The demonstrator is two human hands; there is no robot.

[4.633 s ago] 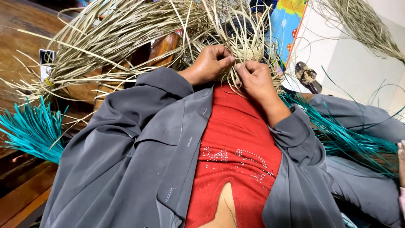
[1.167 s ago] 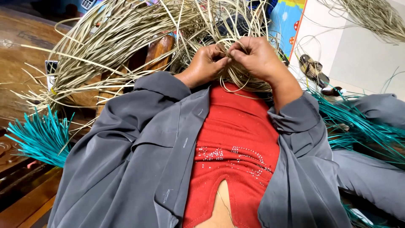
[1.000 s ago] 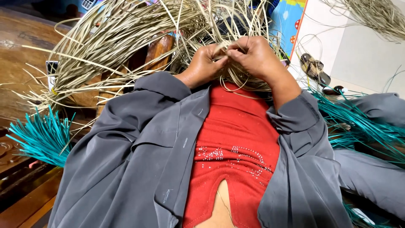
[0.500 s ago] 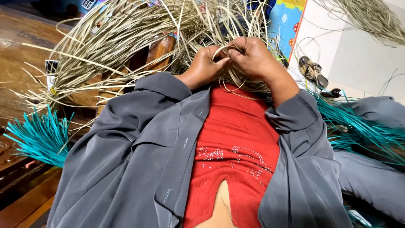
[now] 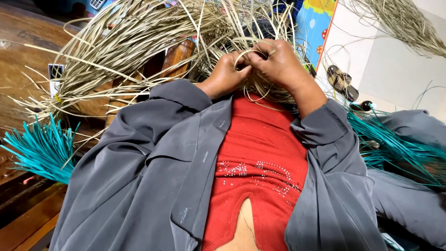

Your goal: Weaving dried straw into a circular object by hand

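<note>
Wooden floor (image 5: 23, 56) is buried in pale straw (image 5: 121, 42), with teal strips (image 5: 42, 148) off to the side. Both hands meet at chest height: left hand (image 5: 227, 74) and right hand (image 5: 276, 62) are pinched shut on one looped strand (image 5: 242, 55). I'd say keep that loop snug and flat so it doesn't kink.

1. I take this for a home craft corner where weaving is done on the floor, not a shop or factory.
2. Heaps of pale dried straw strands (image 5: 139, 42) spread across a dark wooden floor (image 5: 23, 60).
3. Bundles of teal dyed strips (image 5: 44, 151) lie to either side.
4. A bright children's play mat (image 5: 316, 28) and a pair of woven sandals (image 5: 341, 82) near white floor tiles (image 5: 395, 69) suggest a lived-in room.
</note>
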